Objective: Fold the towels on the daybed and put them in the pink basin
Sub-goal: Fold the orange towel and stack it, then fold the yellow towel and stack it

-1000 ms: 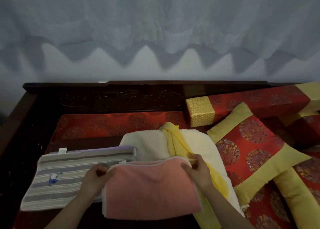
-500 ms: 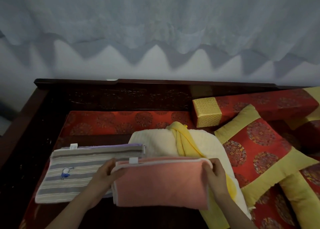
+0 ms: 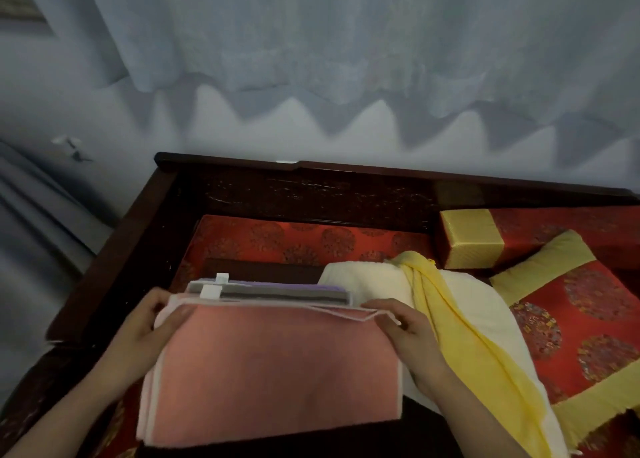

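A folded pink towel [image 3: 277, 364] with a pale border lies on top of the folded grey striped towel [image 3: 284, 290], of which only the far edge and two white tags show. My left hand [image 3: 145, 333] grips the pink towel's far left corner. Its far right corner is held by my right hand [image 3: 405, 336]. To the right lies a cream towel [image 3: 363, 281] with a yellow towel [image 3: 436, 305] draped across it. No pink basin is in sight.
The daybed has a dark wooden frame [image 3: 145, 236] at the left and back and a red patterned cushion [image 3: 304, 239]. Red-and-gold pillows [image 3: 568, 319] and a bolster [image 3: 474, 239] lie at the right. A pale curtain [image 3: 346, 59] hangs behind.
Both hands have carried the folded pink towel to the left, from beside the striped towel onto the top of it. The view has swung left with them.
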`<control>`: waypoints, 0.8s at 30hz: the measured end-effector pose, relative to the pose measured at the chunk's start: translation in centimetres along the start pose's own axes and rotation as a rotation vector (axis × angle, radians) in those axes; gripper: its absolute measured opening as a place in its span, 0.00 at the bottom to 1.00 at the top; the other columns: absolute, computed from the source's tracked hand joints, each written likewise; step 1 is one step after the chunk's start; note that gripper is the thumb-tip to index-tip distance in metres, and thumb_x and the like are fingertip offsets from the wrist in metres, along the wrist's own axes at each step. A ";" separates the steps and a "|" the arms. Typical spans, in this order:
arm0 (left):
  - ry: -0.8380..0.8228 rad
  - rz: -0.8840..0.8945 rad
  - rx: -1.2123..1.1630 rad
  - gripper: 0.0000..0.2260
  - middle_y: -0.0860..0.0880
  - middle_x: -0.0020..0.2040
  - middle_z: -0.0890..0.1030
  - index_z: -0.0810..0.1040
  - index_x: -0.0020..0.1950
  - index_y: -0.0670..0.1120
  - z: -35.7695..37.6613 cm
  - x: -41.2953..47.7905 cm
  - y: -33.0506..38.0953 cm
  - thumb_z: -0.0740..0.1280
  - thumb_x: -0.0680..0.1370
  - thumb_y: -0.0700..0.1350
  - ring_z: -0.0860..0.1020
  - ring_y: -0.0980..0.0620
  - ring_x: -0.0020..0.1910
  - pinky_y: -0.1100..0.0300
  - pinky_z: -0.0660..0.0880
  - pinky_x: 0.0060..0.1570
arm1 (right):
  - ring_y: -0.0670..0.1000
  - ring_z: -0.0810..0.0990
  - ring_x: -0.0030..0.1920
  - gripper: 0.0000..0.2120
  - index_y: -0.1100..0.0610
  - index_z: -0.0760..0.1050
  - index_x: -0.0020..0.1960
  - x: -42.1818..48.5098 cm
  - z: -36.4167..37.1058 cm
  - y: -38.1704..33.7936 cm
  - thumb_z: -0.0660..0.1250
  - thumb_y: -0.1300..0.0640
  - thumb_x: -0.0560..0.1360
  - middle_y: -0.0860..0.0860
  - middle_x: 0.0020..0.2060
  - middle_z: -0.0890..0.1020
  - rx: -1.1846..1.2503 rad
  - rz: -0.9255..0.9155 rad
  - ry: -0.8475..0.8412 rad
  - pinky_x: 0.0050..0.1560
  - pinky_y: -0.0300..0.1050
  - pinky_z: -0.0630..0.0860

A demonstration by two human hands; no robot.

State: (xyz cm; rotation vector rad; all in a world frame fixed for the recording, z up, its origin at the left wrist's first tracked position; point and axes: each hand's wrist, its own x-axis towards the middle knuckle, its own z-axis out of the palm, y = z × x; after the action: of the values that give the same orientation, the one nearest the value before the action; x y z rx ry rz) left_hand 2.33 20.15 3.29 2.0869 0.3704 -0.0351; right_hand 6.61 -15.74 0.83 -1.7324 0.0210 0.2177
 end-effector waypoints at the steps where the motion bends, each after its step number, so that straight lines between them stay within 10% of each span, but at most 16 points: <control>1: -0.001 -0.044 0.001 0.07 0.43 0.41 0.78 0.74 0.45 0.43 -0.7 1.3 -1.1 0.66 0.77 0.46 0.76 0.54 0.36 0.61 0.72 0.37 | 0.42 0.81 0.49 0.13 0.55 0.84 0.48 1.1 1.6 0.7 0.63 0.67 0.77 0.46 0.47 0.85 0.014 0.023 0.006 0.45 0.31 0.74; 9: 0.171 -0.341 0.013 0.17 0.40 0.50 0.79 0.72 0.53 0.40 2.2 10.8 -8.9 0.71 0.73 0.49 0.78 0.39 0.51 0.47 0.74 0.52 | 0.54 0.76 0.53 0.20 0.53 0.71 0.63 8.0 8.1 6.5 0.65 0.62 0.72 0.52 0.51 0.77 -0.373 0.175 0.273 0.58 0.53 0.74; 15: 0.040 0.251 0.633 0.29 0.44 0.70 0.69 0.68 0.70 0.48 5.9 7.2 -10.7 0.56 0.75 0.64 0.67 0.42 0.68 0.45 0.71 0.62 | 0.50 0.48 0.77 0.34 0.38 0.51 0.74 5.0 9.4 7.9 0.54 0.31 0.72 0.45 0.77 0.52 -1.076 -0.229 -0.137 0.72 0.63 0.45; 18: -0.093 0.169 0.750 0.38 0.47 0.77 0.60 0.63 0.75 0.52 5.9 6.5 -13.0 0.41 0.73 0.71 0.57 0.45 0.76 0.43 0.68 0.67 | 0.49 0.39 0.77 0.38 0.37 0.40 0.75 4.3 9.6 10.5 0.46 0.25 0.70 0.42 0.75 0.38 -1.051 0.020 -0.108 0.73 0.65 0.45; 24: -0.100 0.144 0.775 0.40 0.44 0.76 0.62 0.65 0.74 0.50 5.0 6.1 -13.2 0.43 0.72 0.72 0.57 0.43 0.76 0.43 0.63 0.69 | 0.55 0.37 0.76 0.39 0.41 0.33 0.74 4.5 10.7 10.3 0.41 0.26 0.70 0.46 0.76 0.36 -1.020 0.058 -0.148 0.73 0.63 0.45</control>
State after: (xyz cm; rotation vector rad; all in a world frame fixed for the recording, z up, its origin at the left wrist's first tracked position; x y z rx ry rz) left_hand 5.11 23.70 -11.44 2.8578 0.1483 -0.2278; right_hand 8.14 -6.58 -11.64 -2.7248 -0.1776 0.4477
